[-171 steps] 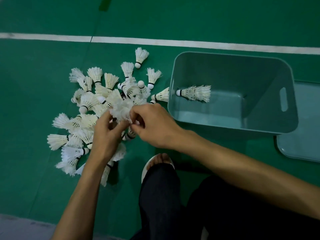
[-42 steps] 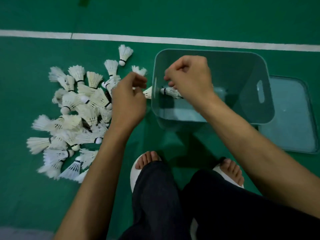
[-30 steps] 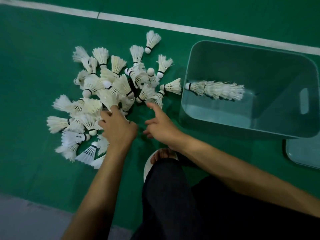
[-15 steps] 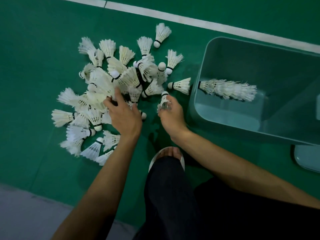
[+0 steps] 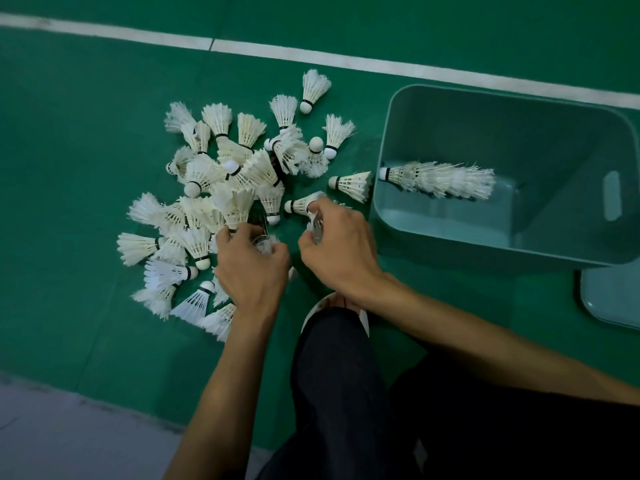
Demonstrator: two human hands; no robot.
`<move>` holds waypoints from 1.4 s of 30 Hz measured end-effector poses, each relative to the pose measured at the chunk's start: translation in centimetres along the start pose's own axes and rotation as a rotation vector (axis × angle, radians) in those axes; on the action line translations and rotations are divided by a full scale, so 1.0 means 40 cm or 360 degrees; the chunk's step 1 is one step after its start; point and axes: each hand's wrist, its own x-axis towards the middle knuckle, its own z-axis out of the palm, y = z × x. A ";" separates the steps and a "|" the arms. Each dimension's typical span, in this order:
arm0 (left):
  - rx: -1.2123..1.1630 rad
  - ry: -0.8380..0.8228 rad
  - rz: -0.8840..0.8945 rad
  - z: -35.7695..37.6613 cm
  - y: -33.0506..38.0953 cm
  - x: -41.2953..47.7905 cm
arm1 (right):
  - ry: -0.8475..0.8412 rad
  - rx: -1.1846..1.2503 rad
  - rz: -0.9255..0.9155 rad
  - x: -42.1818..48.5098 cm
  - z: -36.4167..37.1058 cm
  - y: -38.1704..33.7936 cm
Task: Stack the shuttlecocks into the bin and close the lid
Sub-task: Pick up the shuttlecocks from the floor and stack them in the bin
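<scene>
The left hand curls round a white feathered shuttlecock. The right hand pinches a second shuttlecock, blurred, probably to nest the two together. The loose white pile spreads from nine to twelve o'clock. At two o'clock, the teal plastic bin holds one nested row. Its teal lid lies off at four.

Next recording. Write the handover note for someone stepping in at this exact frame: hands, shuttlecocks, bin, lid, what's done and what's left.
Hands: left hand grips a shuttlecock at the pile's near edge; right hand pinches another shuttlecock, which is blurred.
Things: bin is open on the green floor, with one nested stack lying inside. The lid is on the floor to its right.
Done: one stack is in the bin.
Left: stack the loose pile, bin it, close the lid.
</scene>
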 end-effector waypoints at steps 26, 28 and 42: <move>-0.0708 -0.0223 0.1272 0.097 0.541 -0.078 | 0.0709 -0.0212 0.0797 0.111 -0.586 0.413; -0.0596 -0.0419 0.1302 0.152 0.565 -0.081 | 0.0593 -0.0411 0.0803 0.114 -0.562 0.441; -0.0097 -0.0939 0.1245 0.241 0.566 -0.010 | 0.0374 0.0270 0.1301 0.264 -0.400 0.612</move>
